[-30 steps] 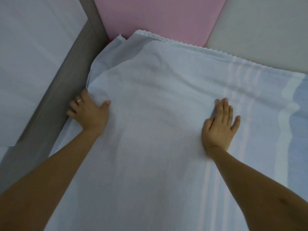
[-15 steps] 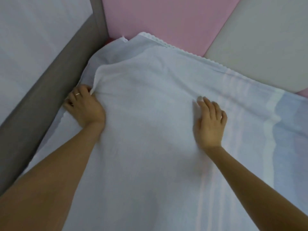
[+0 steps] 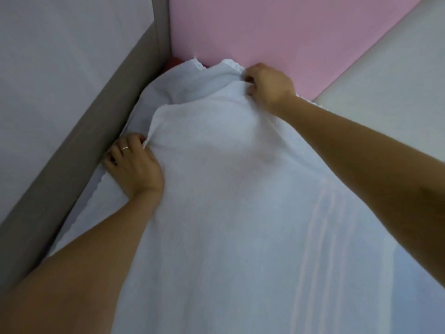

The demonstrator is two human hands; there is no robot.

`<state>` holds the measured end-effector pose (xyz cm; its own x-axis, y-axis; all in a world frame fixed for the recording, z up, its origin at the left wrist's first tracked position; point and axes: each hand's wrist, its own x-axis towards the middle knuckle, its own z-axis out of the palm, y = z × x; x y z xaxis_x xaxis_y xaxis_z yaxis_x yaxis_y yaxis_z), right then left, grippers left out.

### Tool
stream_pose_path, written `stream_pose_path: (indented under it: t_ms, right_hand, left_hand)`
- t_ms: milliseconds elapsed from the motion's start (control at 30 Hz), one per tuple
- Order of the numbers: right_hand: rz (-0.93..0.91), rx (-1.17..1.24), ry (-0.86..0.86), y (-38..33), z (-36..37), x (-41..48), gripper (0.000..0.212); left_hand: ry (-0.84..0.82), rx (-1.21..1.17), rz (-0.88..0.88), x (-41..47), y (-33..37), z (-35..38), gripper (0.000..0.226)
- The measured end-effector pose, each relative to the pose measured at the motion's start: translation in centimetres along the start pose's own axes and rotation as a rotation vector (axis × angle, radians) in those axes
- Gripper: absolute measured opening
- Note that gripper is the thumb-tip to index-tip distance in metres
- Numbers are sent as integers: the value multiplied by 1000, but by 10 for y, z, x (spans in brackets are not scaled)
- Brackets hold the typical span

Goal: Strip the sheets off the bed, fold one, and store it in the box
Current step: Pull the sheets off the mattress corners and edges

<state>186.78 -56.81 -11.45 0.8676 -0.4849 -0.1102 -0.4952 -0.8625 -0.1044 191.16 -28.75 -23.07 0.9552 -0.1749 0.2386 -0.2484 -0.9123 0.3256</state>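
sheet (image 3: 228, 213) first: in the head view this white cloth covers the bed from the bottom of the frame up to the far corner, and it is bunched and lifted into a soft hump between your two hands. your left hand (image 3: 133, 165) sits at the sheet's left edge, just beside the grey bed rail (image 3: 84, 145). its fingers are curled and grip a fold of the white cloth, knuckles up. a thin ring (image 3: 125, 148) shows on one finger. your right hand (image 3: 267, 86) is further up, at the sheet's top edge, touching the pink padded panel (image 3: 277, 32) behind the bed. its fingers are curled in and pinch the gathered cloth, and the thumb side faces left.

beyond the raised fold a second white layer with a scalloped trim (image 3: 197, 63) lies tucked into the corner where the rail meets the pink panel. a small patch of red (image 3: 174, 62) shows there, too little of it to tell what it is. pale pink stripes (image 3: 320, 225) run down the cloth under your right forearm, and a light blue area (image 3: 423, 273) lies at the right edge. a cream panel (image 3: 385, 80) stands beside the pink one, on its right.
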Motion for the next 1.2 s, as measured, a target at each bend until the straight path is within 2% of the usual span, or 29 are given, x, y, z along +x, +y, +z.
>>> stream_pose_path:
  t_ms: [67, 167, 300, 367, 433, 500, 633, 667, 767, 900, 967, 1000, 1067, 1100, 1133, 1200]
  right_hand:
    - [-19, -37, 6, -2, -9, 5, 34]
    - [-16, -49, 187, -3, -7, 2, 26]
    - [73, 191, 205, 2, 6, -5, 18]
    - [30, 214, 239, -1, 14, -10, 24]
    - [-26, 199, 253, -11, 28, -22, 42]
    - [20, 191, 243, -25, 45, -49, 53]
    - [-60, -33, 240, -35, 78, -136, 54]
    - [-26, -84, 173, -28, 84, -150, 59]
    - [243, -81, 9, 28, 86, -139, 70]
    - [437, -16, 54, 82, 66, -109, 67]
    - [365, 5, 158, 61, 67, -123, 67]
    - [232, 12, 171, 43, 71, -134, 66]
    - [-231, -100, 94, 12, 85, -157, 60]
    - [-400, -188, 50, 5, 92, -157, 57]
    - [-444, -233, 3, 1, 91, -145, 58]
    - [-288, -258, 4, 6, 90, -110, 66]
  left_hand:
    - [-10, 0, -10, 1, 1, 0, 22]
    - [26, 11, 2, 0, 1, 0, 18]
    - [59, 11, 15, -1, 0, 3, 15]
    - [76, 20, 22, -1, -1, 5, 14]
    - [66, 14, 19, 0, -1, 6, 16]
    - [70, 18, 16, -1, -1, 6, 16]
    - [86, 32, 16, -1, -1, 8, 15]
    - [91, 31, 16, -1, -1, 7, 15]
    - [131, 43, 21, 1, -2, 9, 14]
    - [81, 37, 17, 0, -1, 7, 17]
    - [49, 32, 3, -2, -1, 4, 20]
    - [41, 34, -3, -1, 1, 3, 20]
    - [14, 32, -4, -1, 3, 1, 21]
    - [0, 33, -2, 0, 2, 0, 22]
    - [-19, 31, -5, 0, 2, -1, 23]
    - [-46, 31, -3, -1, 1, -1, 26]
